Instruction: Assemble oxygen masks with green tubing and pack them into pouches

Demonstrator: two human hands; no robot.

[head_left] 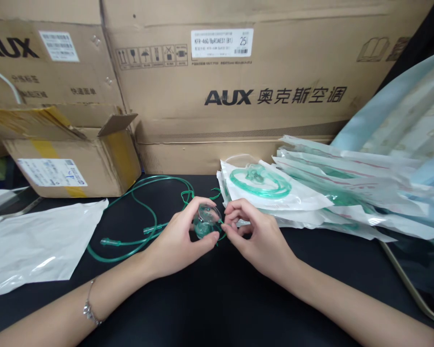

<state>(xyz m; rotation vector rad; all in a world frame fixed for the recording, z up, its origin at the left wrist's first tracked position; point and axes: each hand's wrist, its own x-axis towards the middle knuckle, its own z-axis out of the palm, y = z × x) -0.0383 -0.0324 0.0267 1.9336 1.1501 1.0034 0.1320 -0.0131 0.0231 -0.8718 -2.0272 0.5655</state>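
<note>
My left hand (183,236) is closed round a clear green oxygen mask (207,219), thumb at its lower edge and fingers over the top. At the mask's right side, the thumb and forefinger of my right hand (255,233) pinch the thin green elastic strap (222,236), close to where it meets the mask. A loop of the strap also shows above my left hand. Green tubing (144,205) lies coiled on the black table to the left, with a clear green connector (110,242) at its end.
Packaged masks in white pouches (307,195) are heaped at the right, beside a dark device with a pale rim (401,270). A flat white pouch (39,246) lies at the left. Behind stand a small opened carton (94,168) and large cardboard boxes (275,125).
</note>
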